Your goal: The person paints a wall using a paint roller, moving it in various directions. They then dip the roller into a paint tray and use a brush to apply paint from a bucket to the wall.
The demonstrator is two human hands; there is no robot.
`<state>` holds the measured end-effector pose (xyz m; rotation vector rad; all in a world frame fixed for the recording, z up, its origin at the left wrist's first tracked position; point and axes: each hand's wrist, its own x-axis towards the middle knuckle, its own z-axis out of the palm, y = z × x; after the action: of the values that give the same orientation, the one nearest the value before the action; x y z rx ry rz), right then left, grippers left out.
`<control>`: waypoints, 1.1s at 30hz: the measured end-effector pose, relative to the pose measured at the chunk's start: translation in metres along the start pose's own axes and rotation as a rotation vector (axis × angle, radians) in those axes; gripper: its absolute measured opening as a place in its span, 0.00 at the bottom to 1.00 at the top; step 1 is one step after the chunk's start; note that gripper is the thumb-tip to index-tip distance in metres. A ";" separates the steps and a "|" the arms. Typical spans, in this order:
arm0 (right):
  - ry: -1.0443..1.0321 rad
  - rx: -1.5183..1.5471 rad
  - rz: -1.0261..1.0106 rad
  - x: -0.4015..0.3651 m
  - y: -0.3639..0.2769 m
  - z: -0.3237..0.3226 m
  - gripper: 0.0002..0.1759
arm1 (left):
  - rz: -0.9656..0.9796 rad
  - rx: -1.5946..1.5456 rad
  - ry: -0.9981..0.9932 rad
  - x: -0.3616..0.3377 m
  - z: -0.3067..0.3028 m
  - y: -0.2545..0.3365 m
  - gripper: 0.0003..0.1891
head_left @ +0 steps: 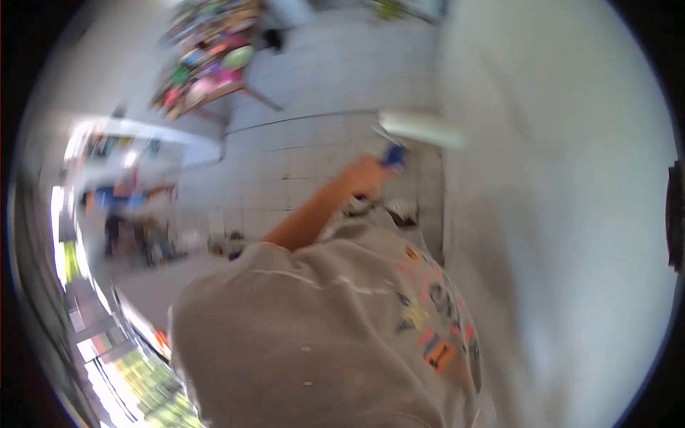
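My left hand [379, 170], at the end of the outstretched bare forearm, is closed around the blue handle [393, 155] of a paint roller. The white roller sleeve [421, 129] lies beyond the hand, with its right end at or very near the pale wall [564, 178]. Motion blur hides whether it touches. My beige shirt [300, 342], with a colourful print, fills the lower middle. My right hand cannot be made out.
A table heaped with colourful items [214, 64] stands at the upper left on the tiled floor [314, 78]. At the left, a blurred person in blue [118, 197] appears near bright openings. A pale surface [157, 285] lies beside my shirt.
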<state>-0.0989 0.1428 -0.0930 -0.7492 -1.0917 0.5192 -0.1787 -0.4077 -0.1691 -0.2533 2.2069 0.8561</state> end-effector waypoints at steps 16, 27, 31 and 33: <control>-0.606 0.389 0.218 -0.292 -0.126 0.319 0.43 | -0.093 -0.341 0.200 -0.019 -0.016 -0.049 0.23; -0.611 0.204 0.010 -0.179 -0.056 0.331 0.45 | 0.085 -0.359 0.100 0.001 0.026 0.009 0.20; -0.463 -0.090 -0.184 0.003 0.033 0.252 0.45 | 0.103 -0.310 0.024 0.011 0.036 0.005 0.26; -0.336 -0.285 -0.291 0.120 0.060 0.176 0.46 | 0.053 -0.248 -0.026 0.029 0.034 -0.002 0.29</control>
<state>-0.2161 0.3163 -0.0208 -0.7477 -1.5837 0.2456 -0.1785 -0.3850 -0.2080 -0.3020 2.0896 1.1578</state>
